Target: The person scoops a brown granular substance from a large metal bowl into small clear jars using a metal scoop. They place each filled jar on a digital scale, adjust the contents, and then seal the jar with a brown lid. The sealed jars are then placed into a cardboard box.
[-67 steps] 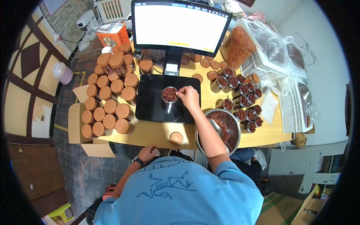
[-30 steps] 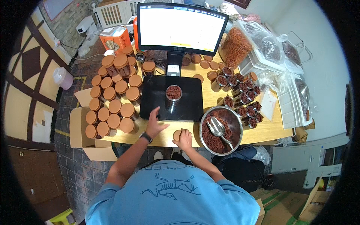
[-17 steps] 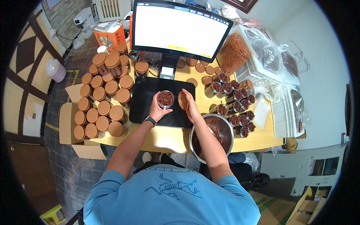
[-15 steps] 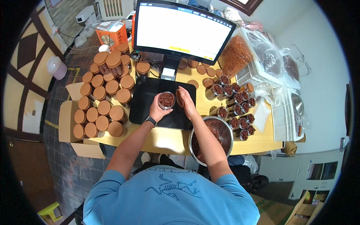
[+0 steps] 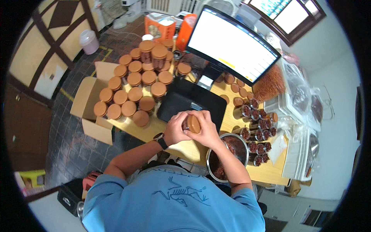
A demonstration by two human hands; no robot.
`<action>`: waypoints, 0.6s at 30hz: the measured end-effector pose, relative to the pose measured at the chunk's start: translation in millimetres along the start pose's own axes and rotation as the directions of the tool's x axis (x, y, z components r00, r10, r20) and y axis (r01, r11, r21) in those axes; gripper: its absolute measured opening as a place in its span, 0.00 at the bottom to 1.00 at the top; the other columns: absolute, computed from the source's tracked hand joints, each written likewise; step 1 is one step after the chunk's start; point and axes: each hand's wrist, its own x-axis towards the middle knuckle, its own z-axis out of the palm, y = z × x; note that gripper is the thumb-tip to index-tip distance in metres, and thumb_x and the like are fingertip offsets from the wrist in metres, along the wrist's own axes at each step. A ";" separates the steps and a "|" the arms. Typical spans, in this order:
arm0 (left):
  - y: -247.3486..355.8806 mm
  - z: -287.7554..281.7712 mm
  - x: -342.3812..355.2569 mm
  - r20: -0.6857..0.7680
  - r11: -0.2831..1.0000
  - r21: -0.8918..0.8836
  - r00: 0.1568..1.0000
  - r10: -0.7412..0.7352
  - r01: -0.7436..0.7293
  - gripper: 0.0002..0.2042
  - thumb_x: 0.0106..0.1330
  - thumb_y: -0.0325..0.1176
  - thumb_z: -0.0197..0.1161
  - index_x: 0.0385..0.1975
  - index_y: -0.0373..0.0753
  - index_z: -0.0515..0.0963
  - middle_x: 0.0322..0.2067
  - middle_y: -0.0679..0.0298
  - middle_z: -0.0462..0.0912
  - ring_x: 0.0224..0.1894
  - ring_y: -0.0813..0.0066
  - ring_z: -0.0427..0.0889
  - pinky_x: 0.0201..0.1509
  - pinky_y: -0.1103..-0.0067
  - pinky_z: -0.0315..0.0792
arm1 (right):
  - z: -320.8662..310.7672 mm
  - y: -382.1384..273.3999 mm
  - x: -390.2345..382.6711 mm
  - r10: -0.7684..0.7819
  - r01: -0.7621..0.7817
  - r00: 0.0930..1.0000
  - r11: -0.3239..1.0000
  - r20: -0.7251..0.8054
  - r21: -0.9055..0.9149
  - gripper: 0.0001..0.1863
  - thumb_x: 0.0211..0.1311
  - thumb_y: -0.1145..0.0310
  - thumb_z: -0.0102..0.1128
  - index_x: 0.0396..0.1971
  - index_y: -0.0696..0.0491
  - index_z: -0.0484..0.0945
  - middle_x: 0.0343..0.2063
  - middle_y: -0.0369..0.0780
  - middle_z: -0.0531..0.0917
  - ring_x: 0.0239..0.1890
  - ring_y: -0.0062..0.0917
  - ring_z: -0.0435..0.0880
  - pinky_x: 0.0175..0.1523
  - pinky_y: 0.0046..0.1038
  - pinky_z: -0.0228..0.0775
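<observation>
Between my two hands is a jar point(image 5: 186, 124) with a brown lid point(image 5: 194, 123) over its mouth, tilted and held just in front of the black scale point(image 5: 172, 104). My left hand point(image 5: 177, 130) wraps round the jar from the left, with a dark watch on that wrist. My right hand point(image 5: 207, 133) is closed round the lid side, thumb across the lower edge. The fingers hide most of the jar's body. By my right forearm stands a steel bowl point(image 5: 247, 156) of dark brown pieces.
Several brown-lidded jars point(image 5: 128, 108) crowd the table's left side beside an open cardboard box point(image 5: 83, 96). Several lidless filled jars point(image 5: 259, 135) stand at right. Loose lids point(image 5: 235, 88) lie beneath the monitor point(image 5: 234, 42). White trays point(image 5: 299, 149) line the right edge.
The lid went from my right hand onto the jar, and both hands now close round it. The jar came nearer to me, off the scale. The view turned.
</observation>
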 end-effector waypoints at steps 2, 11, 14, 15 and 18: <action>9.3 -15.6 -9.5 -0.010 0.999 0.022 0.999 0.033 -0.033 0.40 0.36 0.39 0.79 0.54 0.36 0.71 0.47 0.53 0.77 0.47 0.50 0.77 0.51 0.65 0.71 | 6.1 -3.5 -2.9 -0.034 0.038 0.998 0.995 -0.045 0.088 0.35 0.43 0.62 0.74 0.55 0.44 0.71 0.48 0.44 0.72 0.52 0.42 0.74 0.58 0.36 0.70; 21.7 -73.8 -56.0 0.421 -0.028 -0.894 0.819 -0.390 0.446 0.27 0.75 0.53 0.42 0.70 0.54 0.49 0.63 0.59 0.66 0.60 0.59 0.74 0.46 0.53 0.80 | 24.7 -40.4 -3.0 -0.028 0.076 0.991 0.922 -0.129 0.380 0.33 0.48 0.74 0.71 0.55 0.51 0.65 0.51 0.35 0.66 0.56 0.22 0.66 0.61 0.25 0.58; 10.0 -80.5 -72.9 0.533 -0.218 -0.846 0.774 -0.342 0.486 0.25 0.73 0.56 0.42 0.62 0.48 0.64 0.54 0.60 0.77 0.48 0.63 0.82 0.37 0.65 0.84 | 16.3 -60.8 -8.8 -0.185 0.183 0.983 0.962 -0.009 0.201 0.35 0.49 0.63 0.73 0.56 0.51 0.65 0.53 0.41 0.67 0.58 0.31 0.67 0.62 0.32 0.60; 13.1 -86.4 -73.1 0.620 -0.347 -0.778 0.729 -0.289 0.524 0.25 0.73 0.57 0.42 0.58 0.46 0.69 0.50 0.60 0.80 0.44 0.64 0.84 0.35 0.68 0.84 | 11.6 -67.3 -11.5 -0.246 0.240 0.969 0.963 0.037 0.125 0.36 0.50 0.60 0.73 0.57 0.51 0.64 0.53 0.43 0.67 0.59 0.34 0.67 0.63 0.34 0.61; 45.2 -103.1 -68.6 0.731 -0.388 -0.678 0.631 -0.260 0.625 0.28 0.72 0.60 0.42 0.56 0.44 0.72 0.46 0.60 0.82 0.44 0.65 0.84 0.39 0.65 0.83 | -4.0 -82.6 -17.4 -0.461 0.452 0.875 0.888 0.151 0.091 0.29 0.49 0.56 0.71 0.51 0.50 0.73 0.57 0.50 0.65 0.61 0.46 0.65 0.64 0.41 0.61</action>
